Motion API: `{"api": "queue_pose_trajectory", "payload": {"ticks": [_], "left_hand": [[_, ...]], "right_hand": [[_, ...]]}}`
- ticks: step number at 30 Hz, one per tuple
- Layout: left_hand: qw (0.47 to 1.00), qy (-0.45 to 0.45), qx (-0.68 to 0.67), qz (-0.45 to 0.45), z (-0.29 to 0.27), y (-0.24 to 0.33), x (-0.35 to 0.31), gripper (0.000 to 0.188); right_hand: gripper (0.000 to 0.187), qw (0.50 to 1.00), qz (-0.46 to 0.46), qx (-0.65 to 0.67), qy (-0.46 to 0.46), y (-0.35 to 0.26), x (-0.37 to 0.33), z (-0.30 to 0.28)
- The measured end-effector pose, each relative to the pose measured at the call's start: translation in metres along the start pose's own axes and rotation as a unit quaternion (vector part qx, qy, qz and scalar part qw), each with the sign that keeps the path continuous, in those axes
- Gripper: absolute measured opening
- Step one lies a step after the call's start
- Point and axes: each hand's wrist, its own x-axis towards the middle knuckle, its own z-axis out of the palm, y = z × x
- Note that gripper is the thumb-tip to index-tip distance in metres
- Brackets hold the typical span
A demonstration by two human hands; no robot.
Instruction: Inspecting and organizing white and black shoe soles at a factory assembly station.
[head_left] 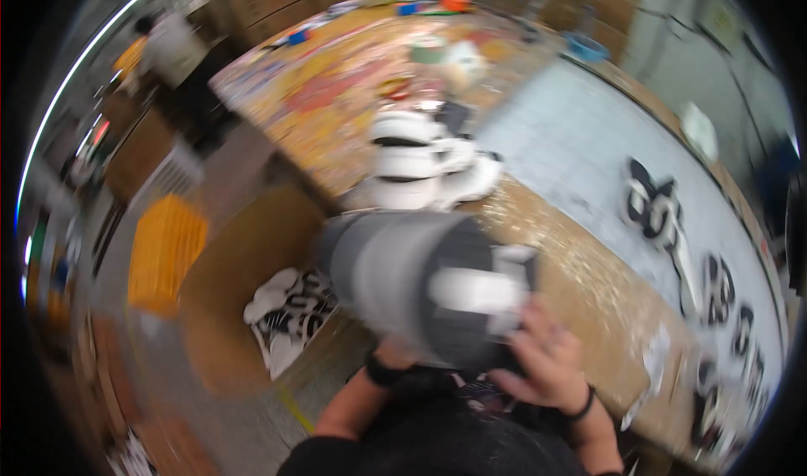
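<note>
A large, thick grey and black bundle is held across the front of my body, blurred by motion. White pieces show at its right end. My left hand supports the bundle from below on its near side, its fingers hidden behind it. My right hand presses against the right end, thumb and fingers around the edge beside the white pieces. Just beyond the bundle, a pile of white curved pieces with dark gaps sits on the table.
Left of me an open cardboard box holds black and white pieces. Next to it is an orange stack. A pale surface on the right bears several black and white parts. Another person is at the far left.
</note>
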Motion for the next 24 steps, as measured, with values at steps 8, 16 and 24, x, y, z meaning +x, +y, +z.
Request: {"api": "queue_pose_trajectory", "payload": {"ticks": [8,16,24], "left_hand": [[0.888,0.230,-0.256,0.303,-0.115,0.019,-0.075,0.064],[0.960,0.107,-0.234,0.113,-0.110,0.026,-0.034,0.068],[0.970,0.055,0.147,-0.184,-0.019,-0.042,0.083,0.039]], "right_hand": [[0.047,0.952,-0.190,0.240,-0.007,0.035,0.046,0.035],[0.040,0.944,0.253,0.141,-0.161,0.179,0.012,-0.054],[0.077,0.792,0.486,-0.355,0.102,0.393,-0.027,-0.023]]}}
